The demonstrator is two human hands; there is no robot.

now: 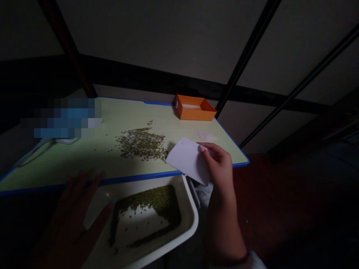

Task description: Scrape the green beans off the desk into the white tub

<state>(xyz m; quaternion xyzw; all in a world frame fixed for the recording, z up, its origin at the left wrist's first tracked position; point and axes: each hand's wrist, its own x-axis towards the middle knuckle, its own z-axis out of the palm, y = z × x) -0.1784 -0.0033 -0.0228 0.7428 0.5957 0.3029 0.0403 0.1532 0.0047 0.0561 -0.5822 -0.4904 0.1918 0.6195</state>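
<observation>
My right hand pinches a thin white scraper with a small hole near one corner. The scraper is tilted over the table's front edge, beside a scattered patch of small green grains that look like mung beans. Below that edge is a white plastic tub, with more green grains heaped toward its far right side and part of its floor bare. Over the tub's left end my left hand is dim, its fingers spread and its thumb over the inside. Whether it grips the rim is hidden.
The pale green table has a blue edge. An orange open box with something whitish inside stands at the back right, near a thin patch of pale grains. A pixelated blue object lies left, with a cord. Panelled wall stands behind.
</observation>
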